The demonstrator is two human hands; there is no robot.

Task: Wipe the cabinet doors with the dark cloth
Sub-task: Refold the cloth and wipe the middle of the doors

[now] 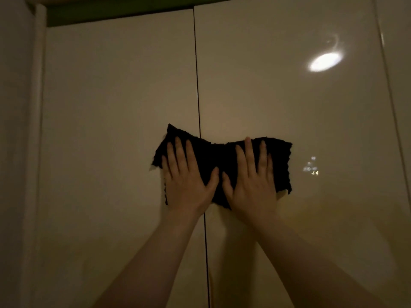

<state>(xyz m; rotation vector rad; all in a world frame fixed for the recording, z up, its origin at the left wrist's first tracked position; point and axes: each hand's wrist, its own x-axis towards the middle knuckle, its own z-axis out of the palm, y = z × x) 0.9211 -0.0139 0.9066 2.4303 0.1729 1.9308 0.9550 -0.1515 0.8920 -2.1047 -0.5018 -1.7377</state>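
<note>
A dark cloth [213, 156] is spread flat against two glossy cream cabinet doors, straddling the thin vertical gap between the left door [115, 130] and the right door [300, 121]. My left hand [186, 181] presses flat on the cloth's left half, fingers spread and pointing up. My right hand [251, 183] lies flat on the right half in the same way. Both palms pin the cloth to the doors; neither hand grasps it in a fist. The cloth's lower middle is hidden behind my hands.
A pale wall or frame [20, 152] runs down the left edge beside the left door. A green strip [115, 14] shows above the doors. A lamp's bright reflection [324, 62] glares on the right door. Another panel edge [398, 107] stands at the far right.
</note>
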